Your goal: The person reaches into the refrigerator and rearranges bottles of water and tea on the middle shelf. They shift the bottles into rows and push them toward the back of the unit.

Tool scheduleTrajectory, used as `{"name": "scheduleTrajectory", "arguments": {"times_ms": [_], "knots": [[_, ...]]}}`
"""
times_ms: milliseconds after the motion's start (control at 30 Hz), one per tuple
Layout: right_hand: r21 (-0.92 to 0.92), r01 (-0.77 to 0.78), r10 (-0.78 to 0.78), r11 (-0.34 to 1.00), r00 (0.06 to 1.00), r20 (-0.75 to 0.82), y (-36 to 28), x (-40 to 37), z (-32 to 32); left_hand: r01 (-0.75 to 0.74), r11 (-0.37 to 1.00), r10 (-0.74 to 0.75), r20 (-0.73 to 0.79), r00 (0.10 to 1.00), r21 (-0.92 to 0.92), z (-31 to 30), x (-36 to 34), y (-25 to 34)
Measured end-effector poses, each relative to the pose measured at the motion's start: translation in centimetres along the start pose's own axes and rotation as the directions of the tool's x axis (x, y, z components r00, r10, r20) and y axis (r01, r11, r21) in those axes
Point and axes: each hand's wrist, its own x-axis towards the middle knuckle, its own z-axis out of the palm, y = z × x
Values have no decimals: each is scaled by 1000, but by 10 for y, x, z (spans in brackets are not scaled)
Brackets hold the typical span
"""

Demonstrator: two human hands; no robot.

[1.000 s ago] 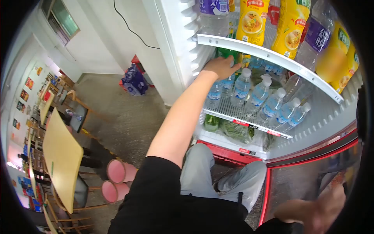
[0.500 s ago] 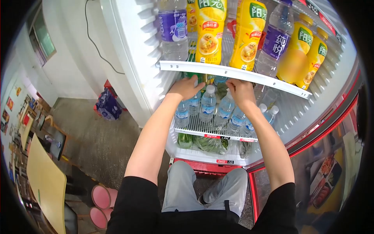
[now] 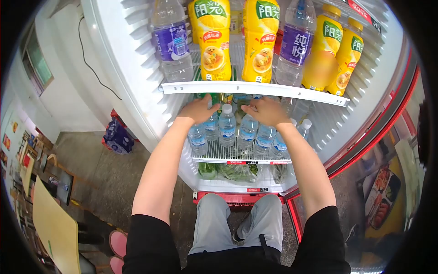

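Small clear water bottles with blue labels stand in a row on the fridge's middle wire shelf. My left hand (image 3: 199,110) reaches in at the left, thumb and fingers closed about the top of a water bottle (image 3: 211,127) behind the front row. My right hand (image 3: 269,112) is bent over the cap of another water bottle (image 3: 248,130), its fingertips drawn together there; that cap is hidden. Between my hands a white-capped water bottle (image 3: 226,126) stands upright, untouched. Green bottles (image 3: 213,97) show partly behind my left fingers.
A white shelf edge (image 3: 255,92) runs just above my hands, carrying yellow tea bottles (image 3: 215,50) and purple-labelled bottles (image 3: 173,43). Bagged greens (image 3: 237,171) lie on the bottom shelf. The open fridge door (image 3: 365,201) stands at right, a wooden table (image 3: 52,219) at left.
My view has shifted, so the fridge sits further left and the upper shelf shows lower. My right hand has turned flatter over the bottle tops; my left hand stays at the left bottles.
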Motion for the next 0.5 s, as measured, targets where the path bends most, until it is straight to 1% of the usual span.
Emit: {"name": "scheduleTrajectory", "arguments": {"times_ms": [133,233,267,367,433,500], "knots": [[10,-4,4,1000,999,44,6,1,5,-27,999,28,-15,1000,24,7,24,-8],[8,-28,27,1000,997,68,2,3,6,-79,996,85,-139,987,49,22,39,-16],[12,-33,32,999,996,80,2,2,6,-73,997,78,-145,986,38,26,43,-19],[-29,7,-5,1000,997,79,9,6,15,-56,998,57,-152,987,11,29,39,-22],[-7,-4,4,1000,998,64,8,4,13,-48,999,46,-151,987,-11,27,37,-25],[-2,-1,1,1000,998,58,8,4,13,-76,997,72,-192,979,-12,29,35,-27]]}}
